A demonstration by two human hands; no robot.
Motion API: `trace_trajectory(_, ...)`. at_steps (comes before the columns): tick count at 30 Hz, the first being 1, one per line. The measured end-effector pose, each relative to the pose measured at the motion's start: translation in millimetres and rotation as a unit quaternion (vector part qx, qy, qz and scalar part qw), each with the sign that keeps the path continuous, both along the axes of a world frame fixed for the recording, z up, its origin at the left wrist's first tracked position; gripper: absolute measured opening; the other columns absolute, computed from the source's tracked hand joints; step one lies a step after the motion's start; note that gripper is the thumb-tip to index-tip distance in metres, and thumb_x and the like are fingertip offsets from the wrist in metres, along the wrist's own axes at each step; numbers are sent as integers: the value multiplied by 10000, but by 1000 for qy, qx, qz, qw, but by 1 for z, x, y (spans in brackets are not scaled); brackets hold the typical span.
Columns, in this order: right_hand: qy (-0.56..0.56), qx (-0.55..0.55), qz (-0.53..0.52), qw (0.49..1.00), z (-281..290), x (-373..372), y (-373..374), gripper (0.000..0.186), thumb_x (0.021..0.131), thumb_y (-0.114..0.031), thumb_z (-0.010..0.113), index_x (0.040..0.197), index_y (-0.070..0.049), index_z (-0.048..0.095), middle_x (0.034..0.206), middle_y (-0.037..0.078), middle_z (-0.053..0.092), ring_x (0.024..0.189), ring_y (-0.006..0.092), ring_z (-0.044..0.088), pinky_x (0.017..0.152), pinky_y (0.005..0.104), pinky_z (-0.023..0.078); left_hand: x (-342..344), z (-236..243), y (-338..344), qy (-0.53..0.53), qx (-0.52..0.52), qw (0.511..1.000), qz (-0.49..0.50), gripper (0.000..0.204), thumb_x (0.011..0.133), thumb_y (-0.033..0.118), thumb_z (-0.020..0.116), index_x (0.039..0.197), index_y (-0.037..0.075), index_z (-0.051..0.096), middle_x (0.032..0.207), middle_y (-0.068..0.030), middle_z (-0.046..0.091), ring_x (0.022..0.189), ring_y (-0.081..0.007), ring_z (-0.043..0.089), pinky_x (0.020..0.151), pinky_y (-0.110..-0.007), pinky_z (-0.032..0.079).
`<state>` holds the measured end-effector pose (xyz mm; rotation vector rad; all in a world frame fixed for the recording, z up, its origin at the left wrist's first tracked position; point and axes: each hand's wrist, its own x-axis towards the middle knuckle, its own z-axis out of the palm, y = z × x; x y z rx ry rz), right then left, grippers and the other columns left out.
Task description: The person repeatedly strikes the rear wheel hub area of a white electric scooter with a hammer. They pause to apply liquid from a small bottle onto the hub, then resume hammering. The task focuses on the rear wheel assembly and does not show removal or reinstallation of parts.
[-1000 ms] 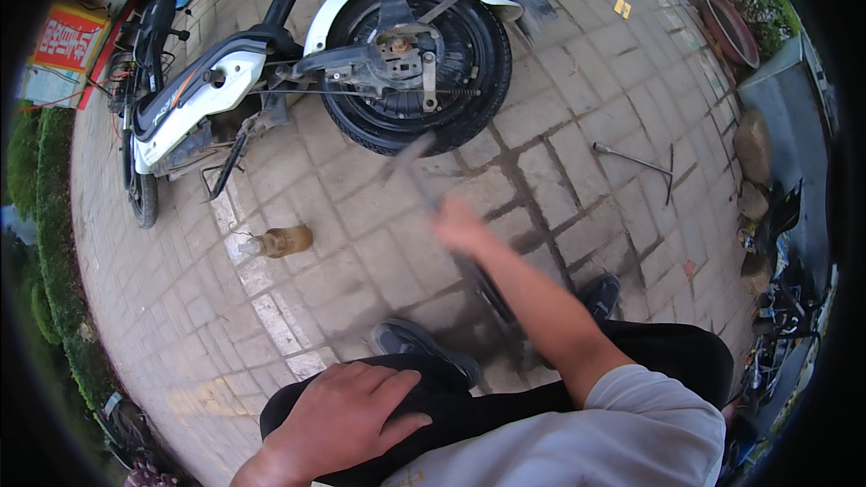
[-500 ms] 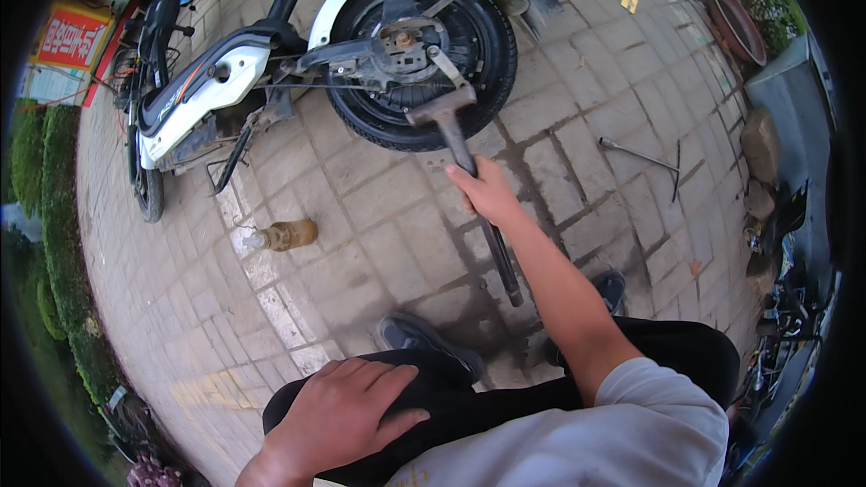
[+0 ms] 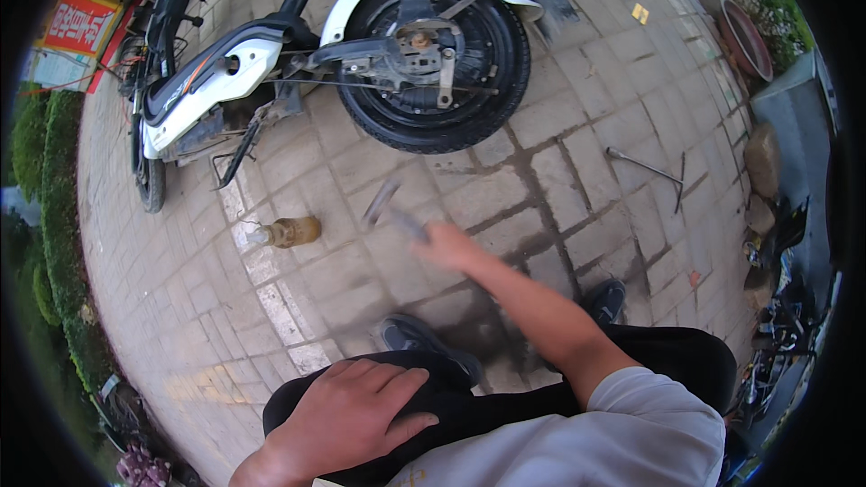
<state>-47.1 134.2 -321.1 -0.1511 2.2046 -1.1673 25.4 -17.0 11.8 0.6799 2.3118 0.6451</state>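
My right hand [image 3: 442, 246] is closed round the handle of a hammer [image 3: 408, 225], whose head is smeared by motion above the paving. The hammer is apart from the rear wheel [image 3: 501, 104] of a white and black electric scooter [image 3: 216, 86]. At the wheel's hub a short metal lever [image 3: 446, 78] points down. My left hand [image 3: 356, 415] rests flat on my left knee, fingers stretched out, holding nothing.
A bottle of yellowish liquid [image 3: 296, 232] lies on the paving to the left. A T-shaped metal wrench [image 3: 648, 166] is on the right. Farther right are a reddish basin [image 3: 746, 41], rocks [image 3: 762, 160] and a grey metal box [image 3: 798, 117].
My right hand has drawn the hammer left and nearer to me, away from the wheel. The hub lever now hangs straighter down. My left hand has stayed on my knee.
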Motion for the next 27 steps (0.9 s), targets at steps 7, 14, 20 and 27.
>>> trace_trajectory(7,-48,-99,77,991,57,-45,-22,468,839,-442,681,949,8,617,845,193,675,777,326,668,683,445,505,3,3,0,-16,-31,999,34,442,815,357,745,1123,56,649,980,-106,684,910,-297,664,822,-381,529)
trace_trajectory(14,-65,-210,-401,889,58,-56,85,299,937,-319,636,829,-68,513,596,2,490,412,102,465,381,266,380,-11,-4,3,-25,-11,1000,-13,430,823,352,738,1126,61,648,990,-106,685,902,-297,659,807,-379,525)
trace_trajectory(20,21,-409,-686,602,57,-80,135,267,962,-244,578,778,-71,490,607,16,488,450,134,475,409,298,413,-13,-3,4,-27,-29,999,-36,425,826,355,734,1125,66,647,1007,-98,690,907,-290,656,813,-375,520)
trace_trajectory(27,-27,-27,-40,998,6,-5,2,485,844,-431,656,1013,24,639,907,241,669,814,345,673,710,450,512,-8,-1,8,-16,-26,999,-20,436,824,359,735,1131,62,649,1001,-106,689,904,-294,661,815,-375,522)
